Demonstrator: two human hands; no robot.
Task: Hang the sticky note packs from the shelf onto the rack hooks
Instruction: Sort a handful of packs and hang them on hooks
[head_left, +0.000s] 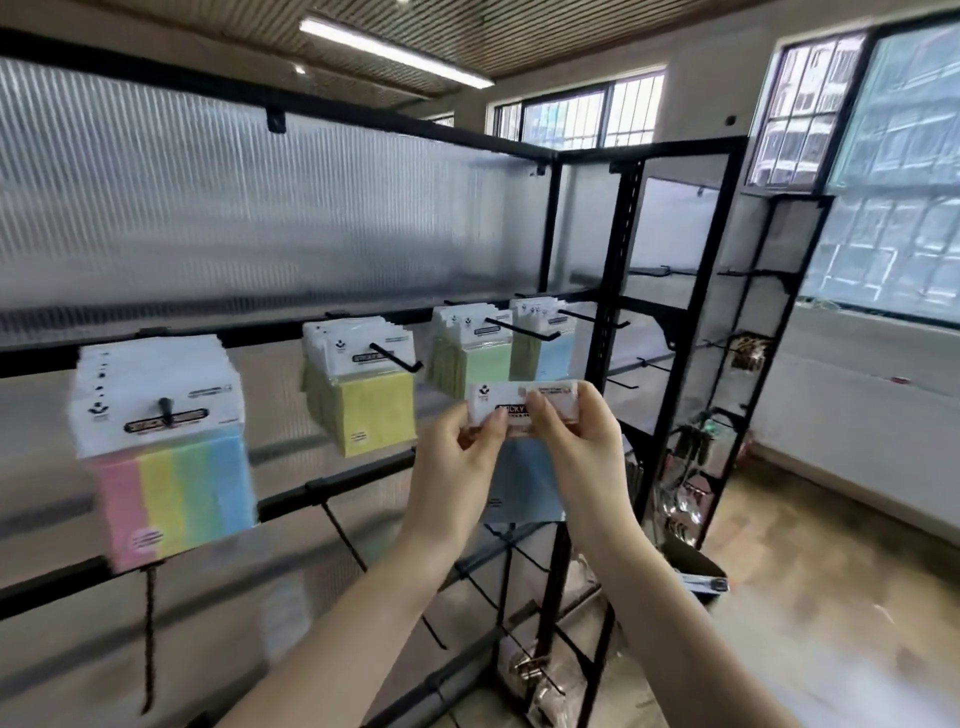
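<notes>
Now both hands, left hand (457, 447) and right hand (571, 421), pinch the blue pack (524, 410) header; blurry aim could miss the hook (524, 328), tearing the hole

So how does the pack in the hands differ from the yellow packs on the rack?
The held pack is blue and single; the yellow packs form a thick stack. The held pack is off the rack, pinched at its white header by the left hand and right hand; the yellow packs hang on a hook. Both have white headers with a black label.
</notes>
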